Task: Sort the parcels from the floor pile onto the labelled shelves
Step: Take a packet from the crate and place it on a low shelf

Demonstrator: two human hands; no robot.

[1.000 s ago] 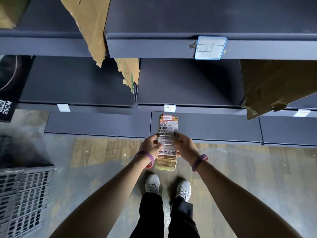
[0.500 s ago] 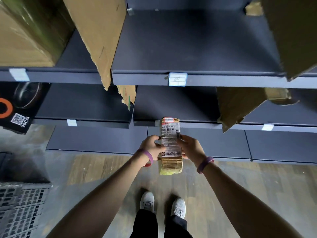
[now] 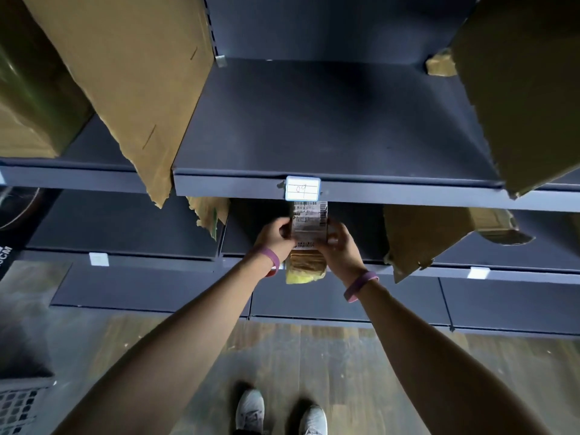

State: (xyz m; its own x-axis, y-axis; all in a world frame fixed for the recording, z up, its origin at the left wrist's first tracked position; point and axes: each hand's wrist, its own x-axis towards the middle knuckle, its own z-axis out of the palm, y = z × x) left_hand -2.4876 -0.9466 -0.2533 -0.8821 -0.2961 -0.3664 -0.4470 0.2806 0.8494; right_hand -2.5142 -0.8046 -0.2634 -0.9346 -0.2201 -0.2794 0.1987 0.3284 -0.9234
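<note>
A narrow brown parcel (image 3: pixel 309 227) with a white barcode label and a yellowish lower end is held upright between both hands. My left hand (image 3: pixel 276 235) grips its left edge and my right hand (image 3: pixel 340 246) grips its right edge. Its top sits just under the front lip of a dark shelf (image 3: pixel 329 120) that carries a white tag (image 3: pixel 303 188) reading 09. The surface of that shelf is bare between two cardboard pieces.
A torn cardboard divider (image 3: pixel 135 73) hangs over the shelf's left edge and another cardboard piece (image 3: pixel 527 89) stands at its right. A brown box (image 3: pixel 28 98) fills the upper left bay. Lower shelves carry white tags (image 3: pixel 99 259). A grey crate (image 3: pixel 15 409) stands on the floor at left.
Both hands have lifted the parcel from near floor level up to just under the 09 tag, and the view has tilted up toward that shelf.
</note>
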